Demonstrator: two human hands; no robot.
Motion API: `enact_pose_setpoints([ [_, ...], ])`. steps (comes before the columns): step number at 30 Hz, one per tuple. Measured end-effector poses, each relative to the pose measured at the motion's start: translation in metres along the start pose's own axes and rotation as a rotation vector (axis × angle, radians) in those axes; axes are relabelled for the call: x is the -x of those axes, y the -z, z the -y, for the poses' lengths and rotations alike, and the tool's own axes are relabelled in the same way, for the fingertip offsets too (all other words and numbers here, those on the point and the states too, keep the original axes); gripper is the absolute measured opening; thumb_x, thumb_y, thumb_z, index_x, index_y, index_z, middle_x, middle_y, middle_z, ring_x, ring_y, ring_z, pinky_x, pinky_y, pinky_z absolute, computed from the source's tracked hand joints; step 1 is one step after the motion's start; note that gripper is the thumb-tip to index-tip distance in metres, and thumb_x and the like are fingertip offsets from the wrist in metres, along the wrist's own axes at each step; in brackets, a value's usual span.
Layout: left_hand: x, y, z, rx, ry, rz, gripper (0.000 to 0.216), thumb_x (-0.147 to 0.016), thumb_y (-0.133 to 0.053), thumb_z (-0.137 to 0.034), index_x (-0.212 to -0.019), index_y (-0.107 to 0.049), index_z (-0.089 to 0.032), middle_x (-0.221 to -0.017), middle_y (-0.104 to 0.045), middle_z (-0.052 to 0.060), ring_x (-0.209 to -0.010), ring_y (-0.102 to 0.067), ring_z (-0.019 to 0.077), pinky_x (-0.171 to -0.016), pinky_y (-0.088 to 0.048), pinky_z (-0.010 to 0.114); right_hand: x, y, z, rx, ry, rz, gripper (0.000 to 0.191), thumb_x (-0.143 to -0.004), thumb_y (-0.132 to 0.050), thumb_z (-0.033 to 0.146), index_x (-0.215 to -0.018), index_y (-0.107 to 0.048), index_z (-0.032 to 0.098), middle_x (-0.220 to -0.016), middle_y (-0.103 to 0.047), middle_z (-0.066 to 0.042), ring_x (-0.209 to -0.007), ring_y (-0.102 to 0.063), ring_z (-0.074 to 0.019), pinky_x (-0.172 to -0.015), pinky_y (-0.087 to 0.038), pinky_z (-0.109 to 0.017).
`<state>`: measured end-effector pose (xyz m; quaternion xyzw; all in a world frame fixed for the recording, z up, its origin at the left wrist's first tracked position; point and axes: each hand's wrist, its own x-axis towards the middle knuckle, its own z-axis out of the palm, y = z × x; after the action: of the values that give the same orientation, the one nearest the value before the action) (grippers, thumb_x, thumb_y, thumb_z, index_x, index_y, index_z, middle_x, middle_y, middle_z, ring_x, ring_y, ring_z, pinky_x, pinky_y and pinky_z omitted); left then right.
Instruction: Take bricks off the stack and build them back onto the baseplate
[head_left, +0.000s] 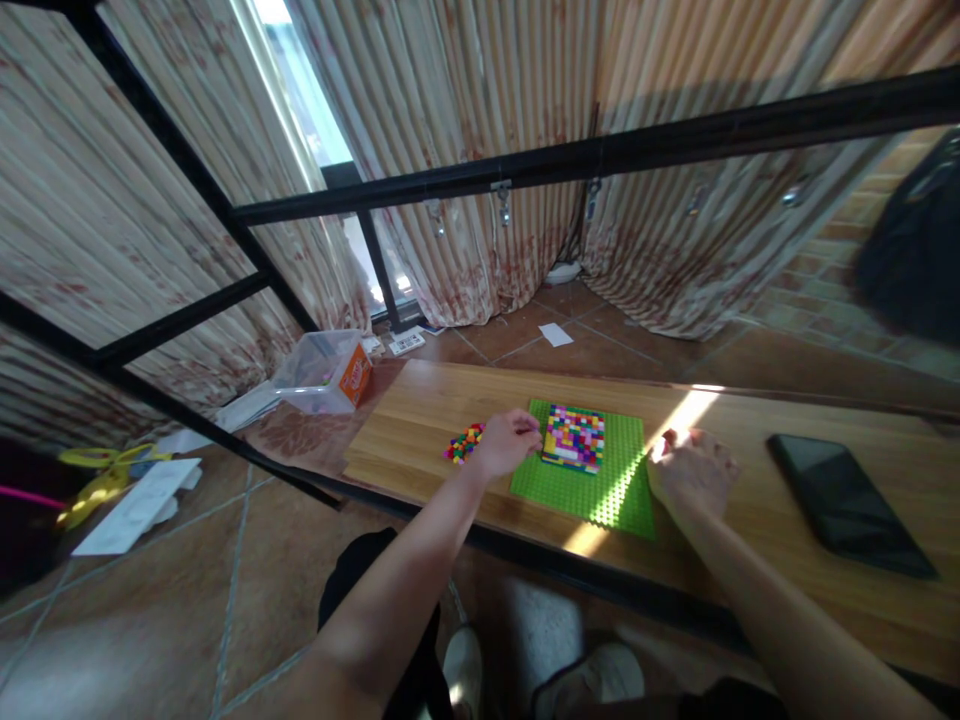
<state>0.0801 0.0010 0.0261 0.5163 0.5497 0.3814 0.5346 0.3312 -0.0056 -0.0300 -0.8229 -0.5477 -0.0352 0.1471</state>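
Note:
A green studded baseplate [630,490] lies on the wooden table, bearing a square block of many-coloured toy bricks [574,440]. My left hand [510,442] is just left of that block, over the plate's left edge, its fingertips pinched together. Whether a small brick sits in the pinch is too small to tell. Beside the left wrist is a loose pile of coloured bricks [463,443], partly hidden by the hand. At the plate's right edge, my right hand [694,472] is curled closed in a strip of sunlight; what its fingers may hold cannot be made out.
A black phone-like tablet [847,505] lies at the right of the wooden table [420,400]. Beyond the left end stands a clear plastic box [319,370] with an orange label. A black metal rail [540,165] crosses before the curtains. Papers [139,507] lie on the tiled floor.

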Motion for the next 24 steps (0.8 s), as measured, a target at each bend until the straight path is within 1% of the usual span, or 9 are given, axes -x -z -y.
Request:
enact_pose_setpoints([
  [2,-0.001,-0.001,-0.002,0.092,0.02,0.009,0.011,-0.074,-0.058,-0.003,-0.078,-0.057,-0.014,-0.068,-0.061,-0.002,-0.059,-0.06,0.0077,-0.059,-0.046,0.021,0.0,0.0,0.0,-0.016,0.001,-0.007,0.052,-0.094,-0.025,0.034,-0.115,-0.062,0.004,-0.118,-0.056,-0.023,-0.112,-0.048,-0.0355,-0.091,-0.034,-0.048],
  [7,-0.005,-0.002,-0.001,0.159,0.04,0.02,0.008,-0.072,-0.063,-0.004,-0.075,-0.062,-0.011,-0.064,-0.061,-0.002,-0.058,-0.057,0.0059,-0.059,-0.044,0.02,0.0,-0.001,0.0,-0.019,0.004,-0.019,0.053,-0.093,-0.024,0.032,-0.113,-0.062,0.0,-0.116,-0.057,-0.026,-0.11,-0.048,-0.0367,-0.091,-0.034,-0.05],
  [12,-0.009,-0.002,0.003,0.202,0.066,0.056,0.009,-0.071,-0.065,-0.004,-0.076,-0.067,-0.011,-0.063,-0.062,-0.001,-0.055,-0.052,0.0037,-0.059,-0.04,0.019,-0.001,-0.004,-0.001,-0.01,-0.003,-0.026,0.052,-0.092,-0.026,0.032,-0.111,-0.063,0.002,-0.115,-0.058,-0.024,-0.108,-0.049,-0.0359,-0.089,-0.036,-0.049],
  [16,-0.012,-0.002,0.005,0.239,0.103,0.055,0.009,-0.069,-0.068,-0.005,-0.076,-0.069,-0.01,-0.064,-0.063,0.0,-0.055,-0.053,0.0046,-0.059,-0.039,0.02,-0.002,-0.005,-0.002,-0.019,-0.003,-0.033,0.051,-0.092,-0.026,0.033,-0.113,-0.062,0.004,-0.115,-0.058,-0.023,-0.109,-0.049,-0.0363,-0.09,-0.035,-0.05],
  [21,-0.014,-0.004,0.006,0.241,0.094,0.066,0.004,-0.069,-0.069,-0.006,-0.07,-0.067,-0.01,-0.057,-0.06,-0.001,-0.052,-0.05,0.0045,-0.058,-0.039,0.021,-0.002,-0.004,-0.002,-0.037,-0.013,-0.003,0.051,-0.093,-0.026,0.033,-0.116,-0.06,0.004,-0.116,-0.056,-0.024,-0.112,-0.047,-0.0362,-0.092,-0.034,-0.05],
  [24,-0.015,-0.007,0.005,0.21,0.054,0.061,0.005,-0.068,-0.069,-0.007,-0.069,-0.066,-0.01,-0.057,-0.059,-0.002,-0.051,-0.049,0.0041,-0.057,-0.038,0.02,-0.002,-0.004,-0.001,-0.024,-0.017,-0.005,0.051,-0.093,-0.025,0.033,-0.115,-0.061,0.003,-0.118,-0.056,-0.023,-0.112,-0.047,-0.035,-0.092,-0.034,-0.049],
])
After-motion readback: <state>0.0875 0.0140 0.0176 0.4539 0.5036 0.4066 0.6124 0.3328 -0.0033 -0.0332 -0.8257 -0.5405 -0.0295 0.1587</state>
